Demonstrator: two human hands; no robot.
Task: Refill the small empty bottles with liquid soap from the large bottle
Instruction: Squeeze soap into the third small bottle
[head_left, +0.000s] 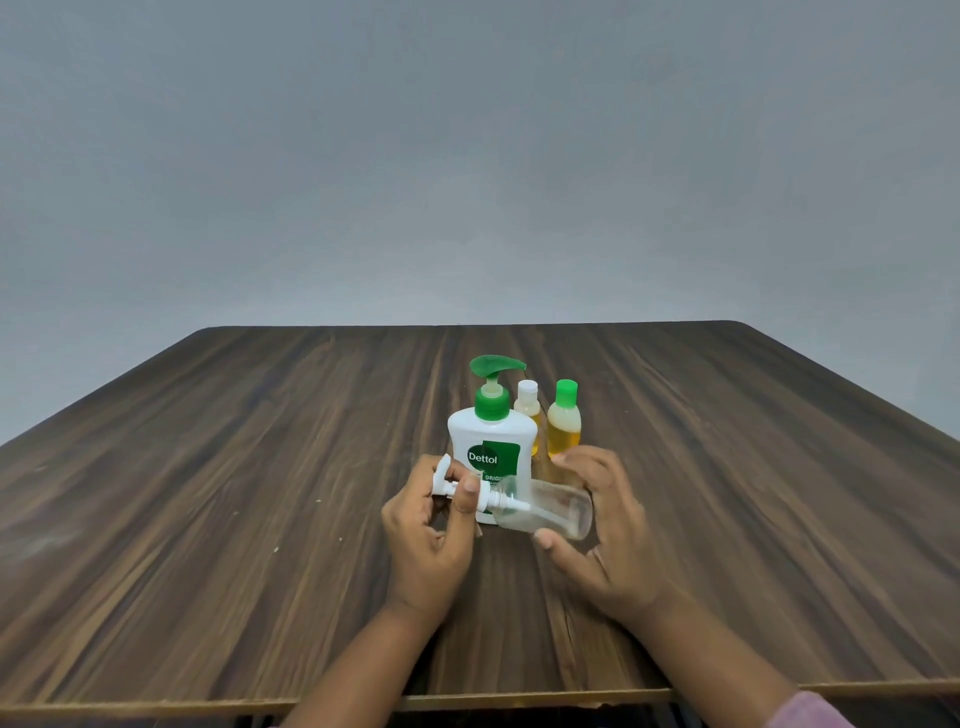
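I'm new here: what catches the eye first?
Two hands at mid-table hold a small clear plastic bottle on its side: the left hand grips its white pump top, the right hand holds its body. Behind stand a large white soap bottle with a green pump, a white-capped bottle of yellow liquid and a green-capped bottle of yellow liquid.

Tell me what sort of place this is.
Probably a plain room, perhaps at home. A wood-grain table stands before a bare grey wall, bearing a Dettol pump bottle and a green-capped bottle.
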